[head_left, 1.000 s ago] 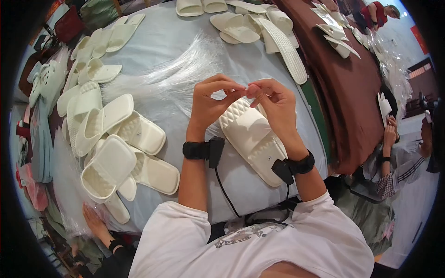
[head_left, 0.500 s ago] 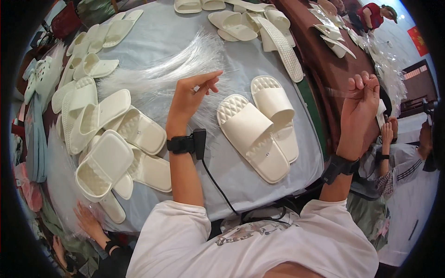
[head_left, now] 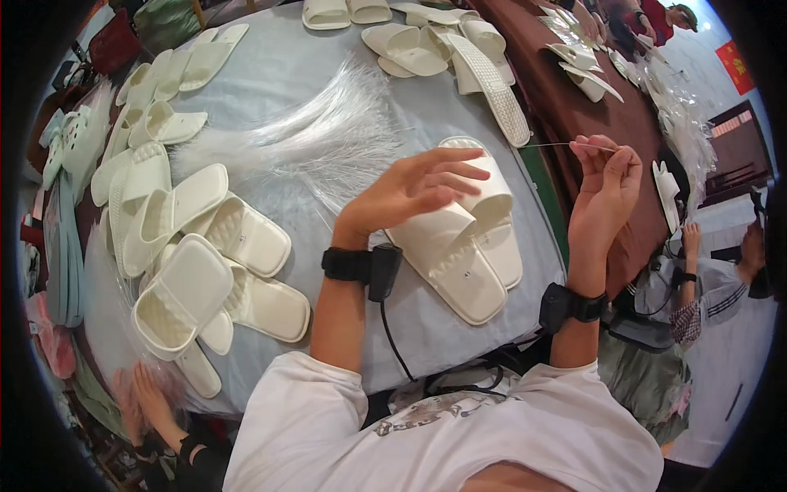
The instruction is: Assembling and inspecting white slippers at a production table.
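My left hand (head_left: 418, 190) hovers over a pair of cream slide slippers (head_left: 467, 283), fingers stretched and spread, holding nothing I can see. It hides part of the slippers' straps and the quilted insoles. To the right, my right hand (head_left: 605, 193) is raised beyond the table edge, thumb and fingers pinched on a thin clear strand (head_left: 548, 145). The strand reaches out leftward from the fingertips. Beyond my left hand, a loose bundle of shiny clear strands (head_left: 303, 123) fans across the table. Black bands with small boxes sit on both my wrists.
Slippers lie heaped (head_left: 193, 279) at the left, with more slippers (head_left: 410, 49) at the far side. The pale cloth-covered table (head_left: 246, 74) adjoins a brown-covered surface (head_left: 557, 98). Another person's hands (head_left: 152, 402) are at lower left; a person in grey (head_left: 713, 287) sits at right.
My left hand has moved right, over the slippers, and its fingers have spread. My right hand has shifted left, still pinching the strand, which now shows more clearly.
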Action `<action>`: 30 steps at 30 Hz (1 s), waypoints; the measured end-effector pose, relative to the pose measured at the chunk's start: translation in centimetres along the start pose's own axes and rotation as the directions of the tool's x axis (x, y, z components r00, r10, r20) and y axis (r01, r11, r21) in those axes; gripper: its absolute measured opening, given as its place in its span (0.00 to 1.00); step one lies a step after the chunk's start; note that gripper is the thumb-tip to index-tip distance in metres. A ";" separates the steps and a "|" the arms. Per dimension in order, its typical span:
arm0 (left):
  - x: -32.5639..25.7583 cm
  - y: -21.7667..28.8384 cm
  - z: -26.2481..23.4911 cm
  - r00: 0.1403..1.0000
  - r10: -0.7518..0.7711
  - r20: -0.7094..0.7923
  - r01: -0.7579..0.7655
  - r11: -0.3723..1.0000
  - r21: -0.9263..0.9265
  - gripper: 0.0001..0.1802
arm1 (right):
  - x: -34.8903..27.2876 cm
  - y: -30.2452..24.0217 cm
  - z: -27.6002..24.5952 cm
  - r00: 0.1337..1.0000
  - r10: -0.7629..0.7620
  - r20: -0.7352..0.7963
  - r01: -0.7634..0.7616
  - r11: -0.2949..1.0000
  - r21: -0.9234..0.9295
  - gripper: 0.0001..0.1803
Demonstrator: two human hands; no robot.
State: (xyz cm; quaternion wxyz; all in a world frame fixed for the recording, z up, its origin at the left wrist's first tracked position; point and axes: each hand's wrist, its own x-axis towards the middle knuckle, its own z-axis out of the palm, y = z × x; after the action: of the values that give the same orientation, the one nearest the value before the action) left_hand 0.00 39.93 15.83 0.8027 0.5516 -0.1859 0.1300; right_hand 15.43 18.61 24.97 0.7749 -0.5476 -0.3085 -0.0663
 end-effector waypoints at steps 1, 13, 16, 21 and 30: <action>0.2 -0.3 0.2 0.996 -0.079 0.029 0.079 0.997 -0.018 0.43 | -0.4 0.3 0.2 1.000 0.006 0.014 -0.006 1.000 -0.016 0.12; -1.8 1.1 -1.5 0.972 -0.228 -0.061 0.223 0.972 -0.074 0.16 | -1.3 -2.5 -1.4 0.989 0.105 0.102 -0.133 0.939 0.318 0.09; -1.0 1.2 -0.7 0.969 -0.242 -0.055 0.243 0.970 0.000 0.16 | -3.1 -4.1 0.2 0.854 0.351 0.384 -0.235 0.919 -0.316 0.15; -0.6 0.8 -0.4 0.915 -0.402 0.034 0.400 0.915 0.047 0.13 | -6.1 -3.5 4.1 0.637 0.524 0.565 0.043 0.709 -0.704 0.15; -0.3 0.1 0.1 0.903 -0.430 0.015 0.428 0.901 0.068 0.11 | -8.5 -3.6 4.0 0.645 0.552 0.529 -0.078 0.736 -0.673 0.11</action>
State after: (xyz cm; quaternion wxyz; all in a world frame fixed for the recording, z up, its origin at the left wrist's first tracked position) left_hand -0.36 39.89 15.81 0.7909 0.6060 -0.0676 -0.0522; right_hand 5.43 18.77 24.08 0.3836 -0.7908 -0.4340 0.1978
